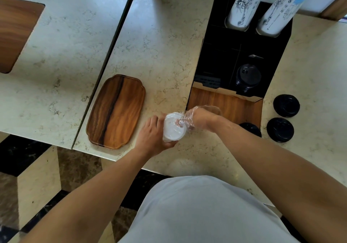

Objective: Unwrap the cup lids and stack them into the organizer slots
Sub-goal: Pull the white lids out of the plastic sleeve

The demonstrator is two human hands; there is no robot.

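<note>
- Here the left hand (154, 136) curls its fingers round the underside of a stack of white lids (173, 127), cradling it just above the counter (159, 45) near its front edge
- The right hand (195, 118) is pushed inside the clear plastic wrap (189, 115), which covers it like a loose sleeve, and its fingertips pinch the top of the stack; the exact finger positions are blurred by the film
- Just left of the hands lies a wooden tray (116, 111), close to the counter's front-left corner
- Behind the right hand stands the black organizer (242, 45), set toward the counter's back edge; its front right slot holds a stack of black lids (247, 77)
- Two tall columns of printed paper cups (244, 4) rise from its rear slots
- Three loose black lids (286, 105) lie on the counter right of the organizer's wooden base, one of them partly hidden by the right forearm
</note>
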